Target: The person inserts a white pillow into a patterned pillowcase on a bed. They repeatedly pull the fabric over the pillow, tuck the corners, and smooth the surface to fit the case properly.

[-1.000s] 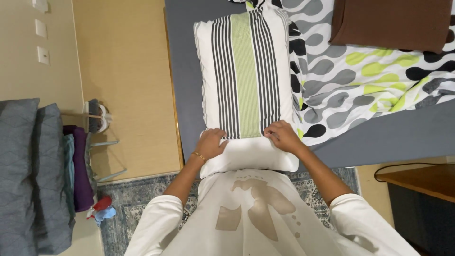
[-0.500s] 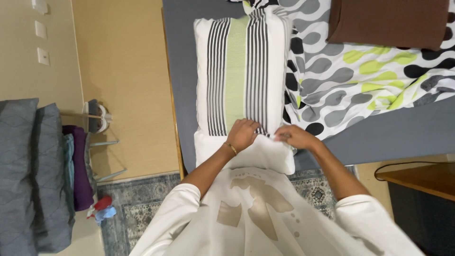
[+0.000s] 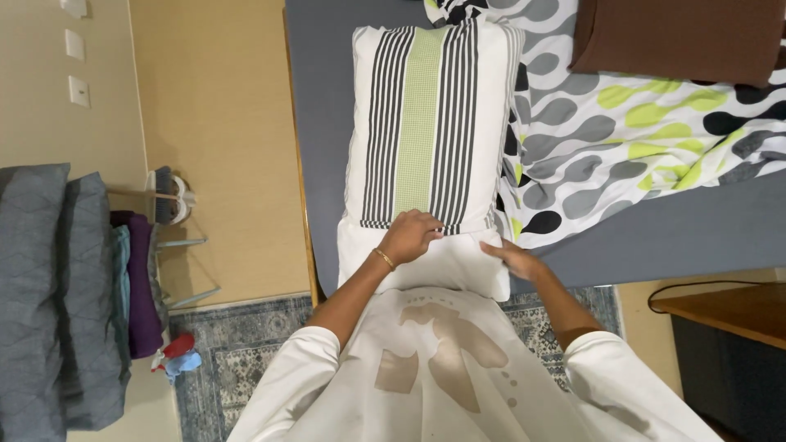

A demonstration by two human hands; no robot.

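Observation:
A white pillow (image 3: 446, 266) lies on the grey bed (image 3: 655, 237), most of it inside a pillowcase (image 3: 422, 123) with black stripes and a green centre band. The pillow's bare white end sticks out toward me. My left hand (image 3: 408, 236), with a bracelet on the wrist, sits at the middle of the case's open hem, its fingers curled onto the fabric. My right hand (image 3: 514, 258) lies flat on the white end near the case's right corner, fingers stretched out.
A crumpled sheet (image 3: 639, 123) with grey, black and green blobs lies right of the pillow, a brown cushion (image 3: 679, 37) on it. A patterned rug (image 3: 237, 360), folded grey bedding (image 3: 57, 295) and a wooden table (image 3: 729, 307) surround the bed.
My hands went from the pillow's near corners to the middle of the hem, then parted. The left now stays at the hem's centre and the right is out by the right corner.

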